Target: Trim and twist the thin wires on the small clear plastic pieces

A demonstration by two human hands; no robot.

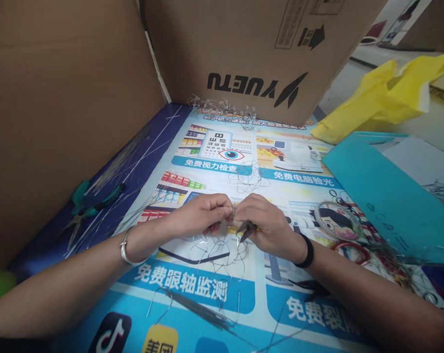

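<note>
My left hand [210, 212] is closed, thumb and forefinger pinching thin metal wire right beside the fingertips of my right hand. Bent fingers close my right hand [262, 220] around a dark pointed tool [247, 230]; its tips stick out below the palm, and its handles are hidden. My right fingertips also meet at the wire. A tangle of looped wire [222, 252] hangs or lies just under both hands. Nearer to me, a bundle of straight cut wires [200, 310] rests on the printed poster sheet [244, 304].
Green-handled pliers [83, 213] lie at the left by long loose wires [115, 162]. Cardboard walls [244, 44] stand behind and left. More wire loops [249, 176] lie ahead. At right are a tape roll [335, 220], a teal box [387, 201] and a yellow bag [387, 95].
</note>
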